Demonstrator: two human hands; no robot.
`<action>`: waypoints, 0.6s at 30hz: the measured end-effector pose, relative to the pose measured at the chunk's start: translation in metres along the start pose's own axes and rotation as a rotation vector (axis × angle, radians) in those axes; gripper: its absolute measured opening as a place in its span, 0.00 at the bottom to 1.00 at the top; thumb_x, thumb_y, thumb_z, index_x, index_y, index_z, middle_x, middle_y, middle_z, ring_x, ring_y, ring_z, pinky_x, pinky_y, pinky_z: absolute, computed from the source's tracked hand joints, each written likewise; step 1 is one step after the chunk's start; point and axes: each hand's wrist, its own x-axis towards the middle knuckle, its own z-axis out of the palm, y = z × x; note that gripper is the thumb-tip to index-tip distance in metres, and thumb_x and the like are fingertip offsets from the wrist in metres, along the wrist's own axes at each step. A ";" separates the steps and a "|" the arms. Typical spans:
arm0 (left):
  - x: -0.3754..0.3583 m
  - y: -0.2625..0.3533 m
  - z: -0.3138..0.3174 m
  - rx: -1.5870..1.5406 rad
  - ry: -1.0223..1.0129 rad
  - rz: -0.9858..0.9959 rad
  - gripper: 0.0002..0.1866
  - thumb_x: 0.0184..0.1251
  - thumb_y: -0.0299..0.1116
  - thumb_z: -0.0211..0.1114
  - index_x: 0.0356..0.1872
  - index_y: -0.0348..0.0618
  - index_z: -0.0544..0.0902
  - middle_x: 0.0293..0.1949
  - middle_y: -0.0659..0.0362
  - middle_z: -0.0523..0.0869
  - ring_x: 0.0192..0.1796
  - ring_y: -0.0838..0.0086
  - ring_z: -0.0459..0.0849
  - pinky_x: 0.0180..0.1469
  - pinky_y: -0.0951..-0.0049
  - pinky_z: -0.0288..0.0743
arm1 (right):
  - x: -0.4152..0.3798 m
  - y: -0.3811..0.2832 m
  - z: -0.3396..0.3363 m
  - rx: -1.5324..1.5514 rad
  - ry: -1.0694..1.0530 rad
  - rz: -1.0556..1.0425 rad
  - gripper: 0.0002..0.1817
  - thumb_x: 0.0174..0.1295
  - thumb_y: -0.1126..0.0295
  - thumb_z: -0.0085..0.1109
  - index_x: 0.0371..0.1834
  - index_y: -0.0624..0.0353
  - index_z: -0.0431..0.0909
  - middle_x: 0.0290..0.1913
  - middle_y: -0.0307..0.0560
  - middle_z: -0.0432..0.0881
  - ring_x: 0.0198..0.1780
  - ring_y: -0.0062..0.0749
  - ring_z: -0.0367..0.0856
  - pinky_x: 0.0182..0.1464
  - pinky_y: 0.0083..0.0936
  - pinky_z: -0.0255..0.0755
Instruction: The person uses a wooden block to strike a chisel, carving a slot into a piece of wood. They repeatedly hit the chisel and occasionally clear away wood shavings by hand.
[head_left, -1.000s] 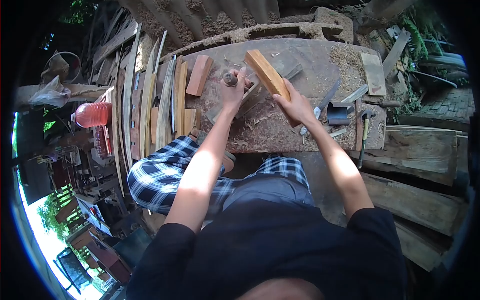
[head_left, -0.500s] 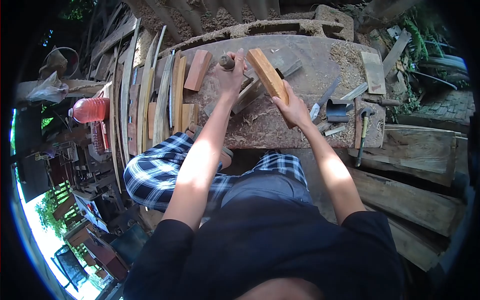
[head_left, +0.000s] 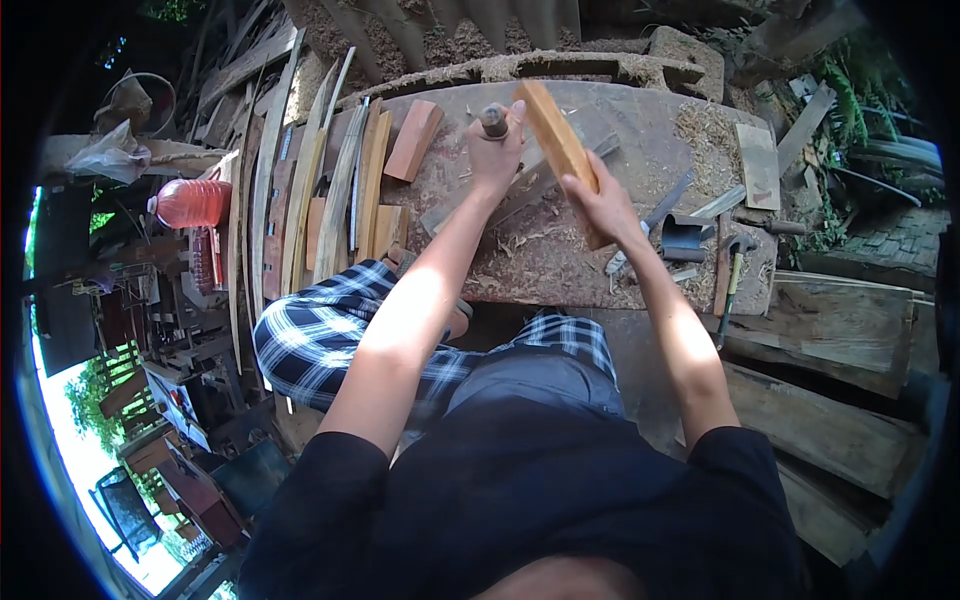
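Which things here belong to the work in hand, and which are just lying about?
Part of the work:
handled tool, in the left hand
wooden block, in the right hand
timber beneath, probably the workpiece

Apparently just lying about:
reddish block
hammer
pointed blade
bottle of red liquid

Your squared-off tan wood block (head_left: pixel 557 135) is slanted, most of it sticking out past your right hand (head_left: pixel 605 205), just a stub below. That round-ended brownish handle (head_left: pixel 494 120) pokes up from your left hand (head_left: pixel 495 158), rest hidden.
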 end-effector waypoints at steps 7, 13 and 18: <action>0.006 -0.005 0.006 0.017 0.030 0.151 0.22 0.74 0.37 0.67 0.18 0.41 0.75 0.15 0.67 0.76 0.21 0.84 0.71 0.24 0.73 0.64 | -0.030 -0.132 -0.059 0.213 0.285 -0.621 0.41 0.63 0.50 0.62 0.79 0.42 0.58 0.55 0.62 0.85 0.53 0.58 0.87 0.55 0.45 0.81; -0.002 -0.038 0.004 0.106 0.019 0.323 0.07 0.69 0.28 0.65 0.35 0.33 0.85 0.26 0.62 0.85 0.32 0.82 0.82 0.34 0.71 0.76 | -0.025 -0.109 -0.051 -0.413 -0.036 -0.367 0.43 0.66 0.45 0.61 0.82 0.38 0.55 0.47 0.64 0.87 0.45 0.62 0.88 0.54 0.48 0.82; -0.012 -0.057 0.004 -0.097 -0.004 0.042 0.04 0.69 0.25 0.65 0.37 0.35 0.87 0.31 0.65 0.88 0.35 0.84 0.83 0.37 0.75 0.76 | -0.043 -0.116 -0.057 -0.074 0.082 -0.444 0.42 0.66 0.44 0.61 0.81 0.39 0.56 0.48 0.65 0.87 0.48 0.61 0.88 0.55 0.49 0.81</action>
